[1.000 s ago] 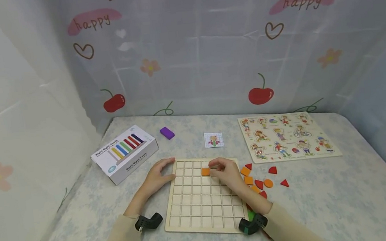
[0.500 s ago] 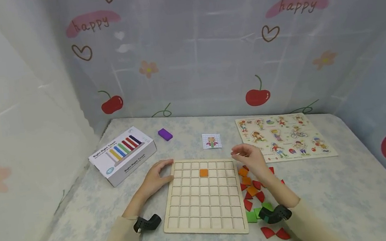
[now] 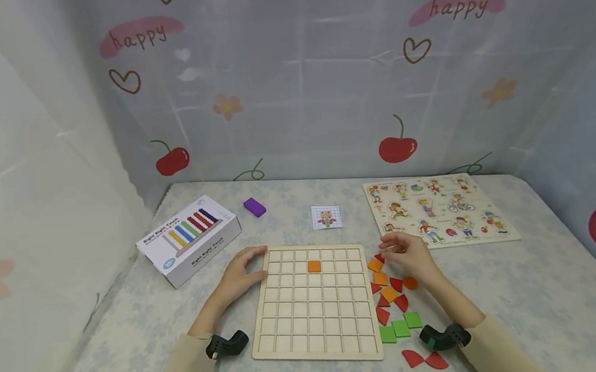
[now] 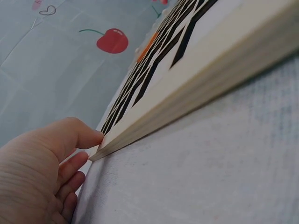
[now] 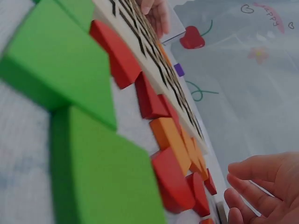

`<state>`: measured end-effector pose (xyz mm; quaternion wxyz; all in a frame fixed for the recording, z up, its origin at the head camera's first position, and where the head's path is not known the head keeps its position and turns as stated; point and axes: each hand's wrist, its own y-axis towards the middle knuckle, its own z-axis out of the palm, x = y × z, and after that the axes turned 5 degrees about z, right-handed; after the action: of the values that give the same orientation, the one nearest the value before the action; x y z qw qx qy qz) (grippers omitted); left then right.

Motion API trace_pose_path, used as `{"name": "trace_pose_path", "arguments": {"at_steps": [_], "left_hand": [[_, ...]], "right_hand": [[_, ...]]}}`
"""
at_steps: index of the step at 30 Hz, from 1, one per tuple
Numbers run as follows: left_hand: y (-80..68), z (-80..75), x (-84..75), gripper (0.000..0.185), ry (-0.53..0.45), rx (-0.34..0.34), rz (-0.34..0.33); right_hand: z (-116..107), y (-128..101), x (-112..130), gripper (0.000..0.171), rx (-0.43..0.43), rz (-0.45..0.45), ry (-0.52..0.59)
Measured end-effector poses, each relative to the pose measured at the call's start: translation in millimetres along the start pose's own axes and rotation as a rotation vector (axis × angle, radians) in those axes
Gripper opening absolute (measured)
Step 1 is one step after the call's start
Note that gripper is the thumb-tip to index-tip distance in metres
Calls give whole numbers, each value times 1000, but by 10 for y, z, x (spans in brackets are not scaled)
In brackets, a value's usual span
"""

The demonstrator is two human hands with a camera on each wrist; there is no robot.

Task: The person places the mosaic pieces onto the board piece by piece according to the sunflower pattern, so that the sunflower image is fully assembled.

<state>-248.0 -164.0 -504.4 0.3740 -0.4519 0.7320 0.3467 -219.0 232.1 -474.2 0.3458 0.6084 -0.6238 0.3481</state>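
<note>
While two red pieces [image 3: 424, 359] lie nearest the person, just this side of the right wrist, the green squares [image 3: 400, 328] sit beside the near right corner of the wooden grid board [image 3: 319, 335]. Farther on, the left hand [image 3: 242, 274] rests against the board's far left corner, thumb on its edge and fingers loosely curled beside it — steadying it, by the look of things. One orange square [image 3: 314, 266] already sits in a cell of the second row from the far edge. To the right of the board the right hand [image 3: 409, 256] hovers over the loose pile of orange and red pieces [image 3: 387, 289], fingers relaxed and grasping nothing; picking the next piece seems to be the step in hand. That calls for pinching one tile and matching it to the pattern card [image 3: 327, 217] beyond the board. Farther back lie a picture puzzle [image 3: 439, 210], a white box [image 3: 190, 238] and a purple block [image 3: 254, 207].
</note>
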Motion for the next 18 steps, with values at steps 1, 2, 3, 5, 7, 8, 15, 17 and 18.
{"name": "trace_pose_path", "arguments": {"at_steps": [1,2,3,5,7,8,15,17,18], "left_hand": [[1,2,-4,57,-1,0,0],[1,4,-8,57,-1,-1,1],[3,5,-12,57,-1,-1,2],[4,4,-23,56,4,0,-2],[7,2,-30,56,18,1,-5],[9,1,-30,56,22,1,-6],[1,-4,-22,56,20,-3,4],[-1,-2,-24,56,17,-4,4],[0,1,-23,56,17,-4,4]], "right_hand": [[4,-3,-18,32,-1,-6,-4],[7,-7,-33,32,-1,-10,-9],[10,-12,-44,33,0,-13,-15],[22,-24,-63,34,-1,-9,-32],[34,-29,-77,35,-4,-5,-41],[39,-30,-81,35,-5,-3,-45],[64,-26,-96,37,-8,-15,-55],[63,-24,-108,36,-11,-24,-62],[62,-21,-119,35,-13,-26,-63]]}}
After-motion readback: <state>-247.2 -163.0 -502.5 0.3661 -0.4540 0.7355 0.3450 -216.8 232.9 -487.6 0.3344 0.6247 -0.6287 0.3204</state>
